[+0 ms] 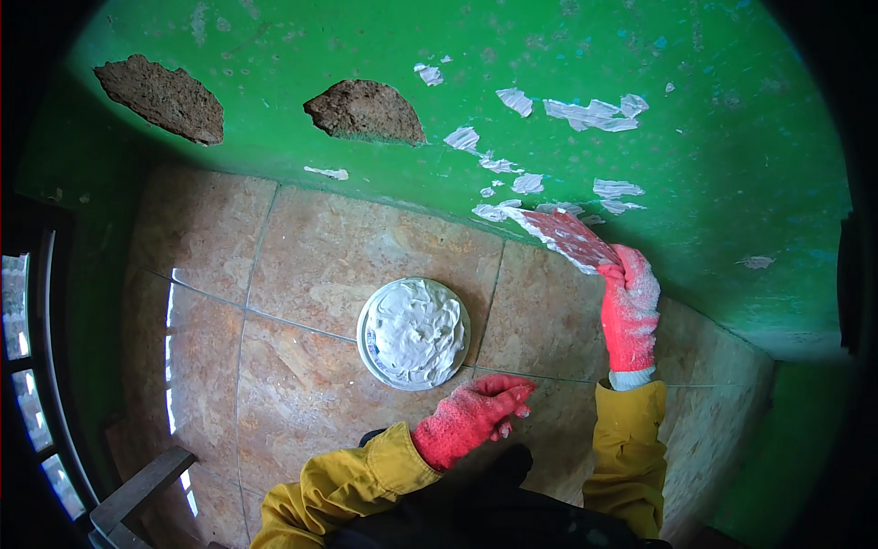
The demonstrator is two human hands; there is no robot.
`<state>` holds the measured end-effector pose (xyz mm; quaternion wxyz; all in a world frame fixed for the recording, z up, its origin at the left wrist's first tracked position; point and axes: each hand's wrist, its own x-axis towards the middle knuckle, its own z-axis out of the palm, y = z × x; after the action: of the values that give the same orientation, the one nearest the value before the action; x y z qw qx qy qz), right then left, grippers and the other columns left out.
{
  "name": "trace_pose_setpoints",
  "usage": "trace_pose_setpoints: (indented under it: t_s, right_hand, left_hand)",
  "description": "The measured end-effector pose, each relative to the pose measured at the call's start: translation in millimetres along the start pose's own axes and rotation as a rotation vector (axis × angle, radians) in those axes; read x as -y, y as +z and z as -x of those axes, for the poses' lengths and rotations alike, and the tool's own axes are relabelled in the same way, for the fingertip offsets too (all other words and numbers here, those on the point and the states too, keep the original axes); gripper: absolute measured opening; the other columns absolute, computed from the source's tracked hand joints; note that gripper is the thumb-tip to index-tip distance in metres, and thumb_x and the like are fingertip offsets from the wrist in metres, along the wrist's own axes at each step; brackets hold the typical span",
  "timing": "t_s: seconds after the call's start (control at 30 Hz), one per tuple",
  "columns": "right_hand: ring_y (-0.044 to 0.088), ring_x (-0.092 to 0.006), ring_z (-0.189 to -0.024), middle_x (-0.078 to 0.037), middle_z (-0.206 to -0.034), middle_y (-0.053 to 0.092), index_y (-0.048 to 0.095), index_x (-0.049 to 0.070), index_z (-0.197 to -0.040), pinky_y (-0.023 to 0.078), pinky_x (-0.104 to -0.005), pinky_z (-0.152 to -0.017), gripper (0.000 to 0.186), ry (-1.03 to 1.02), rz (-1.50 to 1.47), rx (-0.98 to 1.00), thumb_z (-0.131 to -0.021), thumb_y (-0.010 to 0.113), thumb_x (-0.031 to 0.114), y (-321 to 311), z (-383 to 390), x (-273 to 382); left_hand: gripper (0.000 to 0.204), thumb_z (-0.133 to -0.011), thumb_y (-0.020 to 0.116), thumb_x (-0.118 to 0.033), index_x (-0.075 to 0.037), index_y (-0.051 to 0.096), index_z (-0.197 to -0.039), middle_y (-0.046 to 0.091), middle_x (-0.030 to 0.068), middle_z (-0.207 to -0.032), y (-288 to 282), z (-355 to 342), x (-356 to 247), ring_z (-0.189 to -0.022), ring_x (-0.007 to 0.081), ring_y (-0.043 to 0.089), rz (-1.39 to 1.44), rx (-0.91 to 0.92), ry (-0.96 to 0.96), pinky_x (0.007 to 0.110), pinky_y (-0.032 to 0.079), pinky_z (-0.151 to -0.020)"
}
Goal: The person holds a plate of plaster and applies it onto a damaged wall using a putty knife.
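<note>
At the green wall's (466, 96) base, the red scraper (569, 236) extends forward-left from the right hand (631, 297), the nearer one, whose fingers pinch its near end. The left hand's (471, 418) fingers bend loosely; contents cannot be told.

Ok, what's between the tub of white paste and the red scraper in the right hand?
In the head view, the stretch from the tub to the red scraper shows only brown floor tiles, crossed by a grout line.
</note>
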<state>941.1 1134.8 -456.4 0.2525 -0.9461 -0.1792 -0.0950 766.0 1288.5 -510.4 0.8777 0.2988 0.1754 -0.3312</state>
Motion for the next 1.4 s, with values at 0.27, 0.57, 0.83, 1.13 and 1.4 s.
trace_pose_setpoints:
  t_s: [0.27, 0.57, 0.83, 1.13, 1.4]
  right_hand:
    - [0.056, -0.0307, -0.083, -0.015, -0.091, 0.056, 0.056, 0.003, -0.097, 0.044, -0.0357, -0.072, 0.023, -0.035, 0.021, -0.026, -0.076, 0.047, 0.001, -1, -9, 17]
    - [0.054, -0.0321, -0.086, -0.014, -0.092, 0.056, 0.057, 0.006, -0.097, 0.043, -0.0382, -0.073, 0.021, -0.090, 0.063, 0.054, -0.078, 0.048, 0.006, 18, -14, 10]
    - [0.056, -0.0313, -0.083, -0.015, -0.090, 0.057, 0.058, 0.003, -0.095, 0.045, -0.0361, -0.072, 0.022, -0.099, 0.066, 0.067, -0.076, 0.047, 0.001, 27, -18, 4]
    - [0.055, -0.0308, -0.087, -0.013, -0.095, 0.057, 0.057, 0.007, -0.098, 0.044, -0.0381, -0.074, 0.023, -0.087, 0.101, 0.130, -0.077, 0.049, 0.005, 31, -17, 1]
    - [0.056, -0.0291, -0.086, -0.012, -0.095, 0.057, 0.058, 0.007, -0.098, 0.045, -0.0369, -0.074, 0.025, -0.073, 0.064, 0.131, -0.075, 0.050, 0.001, 31, -13, 0]
  left_hand:
    - [0.034, -0.087, 0.051, -0.027, -0.004, 0.052, -0.113, 0.058, 0.0002, -0.081, 0, 1, -2, -0.053, 0.0051, 0.049, 0.002, -0.004, -0.001, 0.018, 0.039, -0.047]
    - [0.032, -0.088, 0.050, -0.026, -0.005, 0.052, -0.113, 0.058, -0.0005, -0.081, 1, 2, -5, -0.052, 0.0049, 0.048, -0.022, -0.024, -0.039, 0.018, 0.039, -0.047]
    - [0.034, -0.088, 0.051, -0.026, -0.005, 0.051, -0.114, 0.058, -0.0002, -0.081, 0, 1, -3, -0.053, 0.0046, 0.049, -0.035, -0.022, -0.022, 0.017, 0.040, -0.048]
    - [0.034, -0.088, 0.051, -0.026, -0.004, 0.051, -0.114, 0.058, 0.0003, -0.082, 0, 1, -3, -0.054, 0.0045, 0.049, -0.019, -0.011, -0.035, 0.017, 0.040, -0.049]
    - [0.034, -0.087, 0.052, -0.025, -0.004, 0.051, -0.114, 0.058, -0.0006, -0.081, 2, 2, -4, -0.054, 0.0041, 0.048, -0.008, -0.009, -0.021, 0.017, 0.039, -0.048]
